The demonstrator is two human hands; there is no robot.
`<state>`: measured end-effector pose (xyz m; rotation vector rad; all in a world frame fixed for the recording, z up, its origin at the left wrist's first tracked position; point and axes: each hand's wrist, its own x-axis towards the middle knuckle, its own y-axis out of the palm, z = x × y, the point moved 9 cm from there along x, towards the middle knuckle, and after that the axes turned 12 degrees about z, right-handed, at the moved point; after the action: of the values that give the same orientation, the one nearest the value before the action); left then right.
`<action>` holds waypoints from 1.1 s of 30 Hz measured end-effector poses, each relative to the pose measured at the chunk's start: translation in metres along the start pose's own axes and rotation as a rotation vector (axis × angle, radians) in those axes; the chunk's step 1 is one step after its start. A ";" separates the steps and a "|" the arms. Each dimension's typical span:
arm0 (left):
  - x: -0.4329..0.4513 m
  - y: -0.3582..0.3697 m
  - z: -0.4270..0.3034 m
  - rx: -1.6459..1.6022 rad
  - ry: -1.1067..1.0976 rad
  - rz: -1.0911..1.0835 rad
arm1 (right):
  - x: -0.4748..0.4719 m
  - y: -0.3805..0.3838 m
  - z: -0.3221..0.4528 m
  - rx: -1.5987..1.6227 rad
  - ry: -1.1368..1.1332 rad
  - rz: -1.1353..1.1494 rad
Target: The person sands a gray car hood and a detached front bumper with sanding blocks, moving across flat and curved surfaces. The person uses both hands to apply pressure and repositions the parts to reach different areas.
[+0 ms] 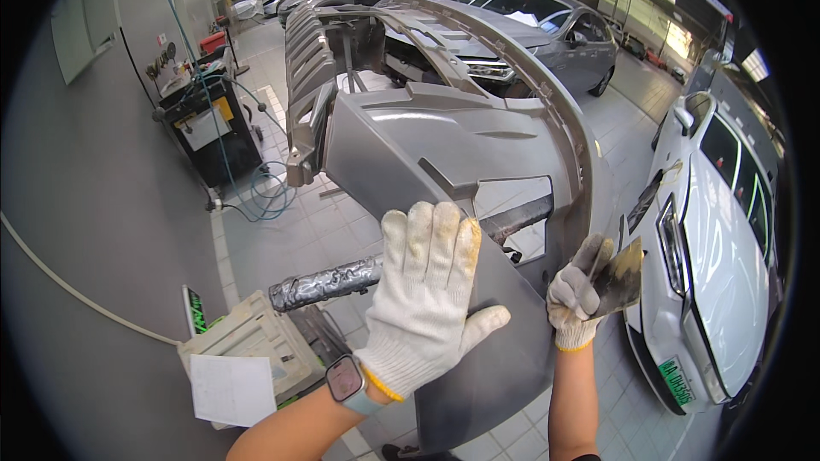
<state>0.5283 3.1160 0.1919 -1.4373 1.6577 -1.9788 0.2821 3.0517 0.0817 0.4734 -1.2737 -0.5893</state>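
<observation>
A large grey car bumper cover (410, 141) stretches away before me, propped on a stand whose wrapped padded bar (327, 282) shows at the left and through a square cutout. Wearing a white knit glove with a yellow cuff, my left hand (432, 288) lies flat over the bumper's near end, fingers spread a little and nothing held; whether the palm presses on it I cannot tell. My right hand (573, 298), in a similar soiled glove, is at the bumper's right edge and grips a thin flat metal spreader (618, 282) with yellowish residue.
A beige plastic case (291, 358) with a white sheet (232, 389) stands at lower left. Behind it are a black tool cart (221, 147) and a coiled blue hose (272, 195). A white car (717, 256) stands close at right, a grey car (544, 25) beyond the bumper.
</observation>
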 end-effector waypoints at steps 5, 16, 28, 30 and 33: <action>-0.053 0.006 -0.046 -0.281 0.284 0.206 | -0.052 0.012 -0.001 -0.160 -0.059 -0.491; -0.129 0.001 0.008 -1.665 -0.484 0.369 | -0.095 0.142 -0.131 -0.417 0.462 -0.703; -0.103 -0.116 0.042 -1.048 -0.134 -0.098 | -0.043 0.185 -0.124 -0.630 0.099 -0.905; -0.091 -0.130 -0.002 -0.115 0.182 0.015 | -0.042 0.190 -0.120 -0.686 0.053 -0.930; -0.080 -0.124 -0.015 -0.024 0.334 0.030 | -0.045 0.192 -0.114 -0.748 0.009 -0.966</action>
<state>0.6101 3.2235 0.2532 -1.1272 1.8223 -2.2884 0.4122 3.2279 0.1426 0.4279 -0.6602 -1.7848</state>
